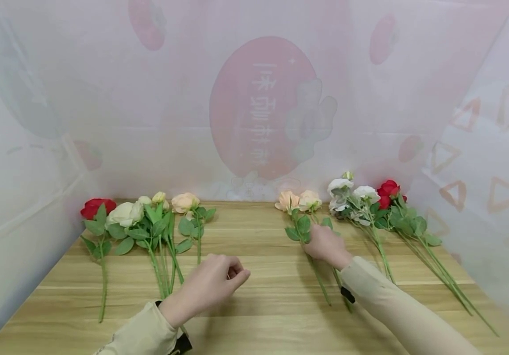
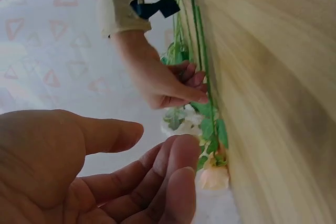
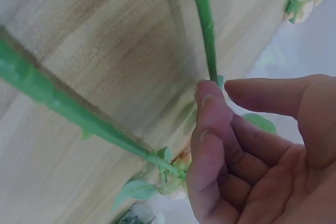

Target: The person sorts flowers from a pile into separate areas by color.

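My right hand [image 1: 325,244] is at the right of the table, thumb and index finger pinching the green stem of a peach artificial rose [image 1: 287,201] just below its leaves. In the right wrist view that stem [image 3: 205,19] runs between the fingertips and stands a little off the wood. A second, paler peach rose [image 1: 310,200] lies close beside it, its stem partly hidden by the hand. My left hand [image 1: 212,283] hovers over the table's middle front, fingers loosely bent with nothing between them; the left wrist view shows thumb and fingers apart.
On the left lie a red rose [image 1: 98,209], a cream flower bunch [image 1: 125,214] and a peach rose [image 1: 185,202]. White flowers [image 1: 366,194] and red roses [image 1: 389,189] lie at the right. Printed cloth [image 1: 183,98] walls the wooden table [image 1: 263,315].
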Demonstrator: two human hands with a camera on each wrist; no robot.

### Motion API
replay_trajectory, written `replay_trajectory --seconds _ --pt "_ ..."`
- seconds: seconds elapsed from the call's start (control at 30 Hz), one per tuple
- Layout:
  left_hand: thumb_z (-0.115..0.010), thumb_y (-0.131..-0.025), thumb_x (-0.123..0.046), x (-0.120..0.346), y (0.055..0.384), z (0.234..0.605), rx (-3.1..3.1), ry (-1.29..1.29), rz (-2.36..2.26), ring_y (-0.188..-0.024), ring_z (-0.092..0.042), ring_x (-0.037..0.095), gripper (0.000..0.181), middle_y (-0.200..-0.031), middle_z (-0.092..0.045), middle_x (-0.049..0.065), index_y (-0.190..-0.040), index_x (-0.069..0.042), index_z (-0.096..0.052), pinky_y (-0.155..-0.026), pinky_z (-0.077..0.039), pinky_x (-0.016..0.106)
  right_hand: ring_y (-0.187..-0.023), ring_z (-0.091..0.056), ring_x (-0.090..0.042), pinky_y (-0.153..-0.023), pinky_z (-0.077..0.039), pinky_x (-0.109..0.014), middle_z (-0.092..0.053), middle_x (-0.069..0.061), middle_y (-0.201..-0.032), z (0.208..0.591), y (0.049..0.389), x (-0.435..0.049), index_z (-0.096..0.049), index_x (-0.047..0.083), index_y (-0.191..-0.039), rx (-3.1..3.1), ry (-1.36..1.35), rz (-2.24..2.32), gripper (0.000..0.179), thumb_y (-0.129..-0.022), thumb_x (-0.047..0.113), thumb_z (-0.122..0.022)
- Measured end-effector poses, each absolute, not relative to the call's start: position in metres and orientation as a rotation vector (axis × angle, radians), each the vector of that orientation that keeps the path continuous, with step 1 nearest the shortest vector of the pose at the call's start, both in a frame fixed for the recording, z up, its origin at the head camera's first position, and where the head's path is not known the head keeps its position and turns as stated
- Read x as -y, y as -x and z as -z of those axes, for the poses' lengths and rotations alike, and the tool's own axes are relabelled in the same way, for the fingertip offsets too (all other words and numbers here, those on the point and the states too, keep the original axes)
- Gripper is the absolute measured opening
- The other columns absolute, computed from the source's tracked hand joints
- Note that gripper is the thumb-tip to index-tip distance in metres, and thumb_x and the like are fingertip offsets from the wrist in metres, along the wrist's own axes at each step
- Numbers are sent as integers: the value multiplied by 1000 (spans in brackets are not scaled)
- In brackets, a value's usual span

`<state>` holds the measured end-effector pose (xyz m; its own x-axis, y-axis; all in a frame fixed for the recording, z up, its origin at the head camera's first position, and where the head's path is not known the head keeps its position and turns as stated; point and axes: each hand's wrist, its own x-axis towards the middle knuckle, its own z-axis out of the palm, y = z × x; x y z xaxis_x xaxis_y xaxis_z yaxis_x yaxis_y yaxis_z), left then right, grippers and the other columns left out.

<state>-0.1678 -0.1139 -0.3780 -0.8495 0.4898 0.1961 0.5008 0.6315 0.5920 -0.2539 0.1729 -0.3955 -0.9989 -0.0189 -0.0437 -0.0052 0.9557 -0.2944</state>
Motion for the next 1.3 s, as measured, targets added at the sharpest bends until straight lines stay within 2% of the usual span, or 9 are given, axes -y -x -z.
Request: replay_trajectory --seconds 0.17,0.23,0.33,0.43,0.57,0.67,0.83,1.03,1.3 --pt "-63 -98 -27 127 173 363 2854 795 1065 -58 -56 6 22 -68 -60 -11 -85 -13 -73 -56 -48 28 -42 -26 -9 -39 -21 -24 -30 6 -46 386 241 -177 -39 17 -51 -3095 67 539 45 -88 20 -64" --pt "-63 -98 -28 135 177 357 2872 736 1059 -57 -55 8 21 -69 -60 -10 -88 -12 -73 -54 -48 28 -41 -20 -8 -39 -16 -23 -28 8 -42 383 234 -179 -37 17 -47 -3087 100 613 51 -91 21 -64" --pt "-62 -98 -28 149 186 352 2892 640 1016 -51 -49 10 22 -65 -58 -7 -87 -11 -72 -47 -43 28 -38 -24 -7 -39 -18 -23 -40 6 -39 378 224 -182 -41 17 -46 -3044 169 756 53 -94 23 -64" --pt "-59 -99 -27 166 199 351 2887 541 965 -45 -38 10 31 -56 -48 -5 -73 -12 -64 -43 -35 26 -39 -38 -10 -40 -29 -25 -54 2 -45 374 214 -185 -50 14 -49 -2999 223 893 49 -95 24 -64" --pt "-55 -101 -24 186 215 355 2865 460 937 -42 -28 11 43 -49 -36 -3 -60 -14 -47 -42 -26 26 -48 -57 -22 -46 -44 -31 -60 0 -53 370 201 -187 -60 10 -55 -2958 236 1049 42 -96 21 -64" --pt "-53 -101 -24 194 225 363 2887 438 947 -42 -30 12 44 -48 -42 -1 -59 -14 -46 -42 -26 27 -52 -61 -28 -49 -47 -33 -62 -2 -56 369 195 -188 -62 7 -58 -2931 232 1113 40 -96 19 -64" --pt "-53 -101 -26 201 239 380 2955 400 960 -42 -32 11 44 -49 -48 0 -59 -14 -47 -43 -28 27 -52 -59 -24 -49 -46 -33 -64 -5 -60 372 189 -187 -66 10 -62 -2932 215 1110 36 -96 20 -64" --pt "-55 -100 -24 205 248 393 3008 342 960 -42 -25 10 47 -47 -35 -3 -56 -15 -42 -43 -25 26 -42 -43 -11 -43 -35 -27 -61 -4 -55 378 187 -185 -63 9 -57 -2939 246 1076 39 -95 20 -63" --pt "-59 -99 -24 206 253 400 3061 339 953 -42 -22 9 49 -47 -28 -5 -55 -16 -38 -43 -24 24 -41 -35 -9 -42 -30 -25 -58 -3 -50 381 186 -184 -60 12 -55 -2951 270 1084 40 -94 18 -63"
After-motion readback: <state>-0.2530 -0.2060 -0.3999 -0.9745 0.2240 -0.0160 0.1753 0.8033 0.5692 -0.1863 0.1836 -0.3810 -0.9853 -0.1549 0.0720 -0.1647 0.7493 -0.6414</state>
